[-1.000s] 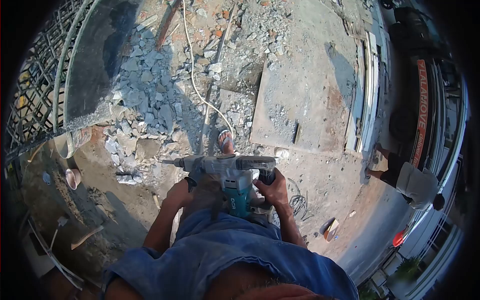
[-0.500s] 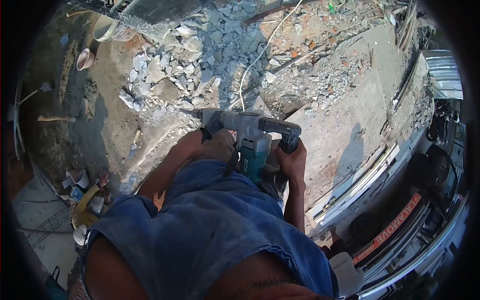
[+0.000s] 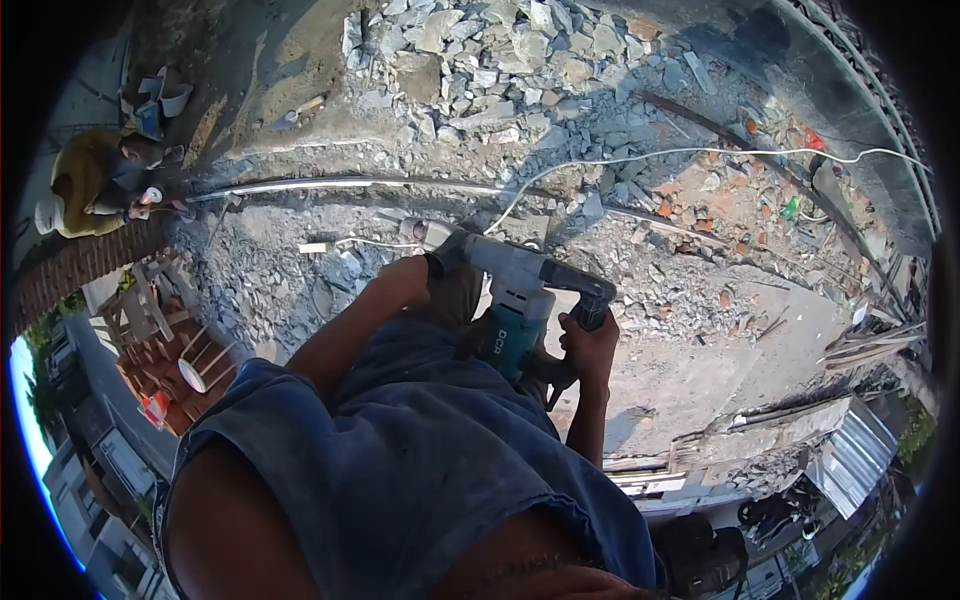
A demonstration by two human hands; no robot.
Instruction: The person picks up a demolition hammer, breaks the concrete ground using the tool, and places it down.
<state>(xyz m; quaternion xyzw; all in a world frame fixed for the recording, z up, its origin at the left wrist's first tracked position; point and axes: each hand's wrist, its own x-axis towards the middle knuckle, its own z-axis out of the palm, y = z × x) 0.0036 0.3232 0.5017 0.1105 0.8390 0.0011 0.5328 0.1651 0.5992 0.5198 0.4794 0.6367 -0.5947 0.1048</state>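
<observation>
A teal and grey demolition hammer (image 3: 515, 315) lies sideways across the front of my body, its nose pointing left. My left hand (image 3: 408, 281) is closed at the black side handle near the nose, its fingers partly hidden. On the right, my right hand (image 3: 590, 345) wraps the black rear handle (image 3: 592, 310). The hammer is held above ground covered in broken concrete. Near the hammer's nose, a white cord (image 3: 520, 195) runs over the rubble to the right. A small pale block (image 3: 314, 248) lies to the left of the nose.
Broken concrete slabs (image 3: 490, 60) are heaped ahead. A long metal bar (image 3: 350, 184) crosses the ground. At far left a person in yellow (image 3: 85, 185) crouches by a brick edge. Stacked bricks (image 3: 165, 370) stand lower left; corrugated metal sheet (image 3: 850, 455) lies at right.
My view has swung round: the rubble heap has shifted right, the crouching person appears higher, and the stacked bricks have come into view. Both hands keep their hold on the hammer.
</observation>
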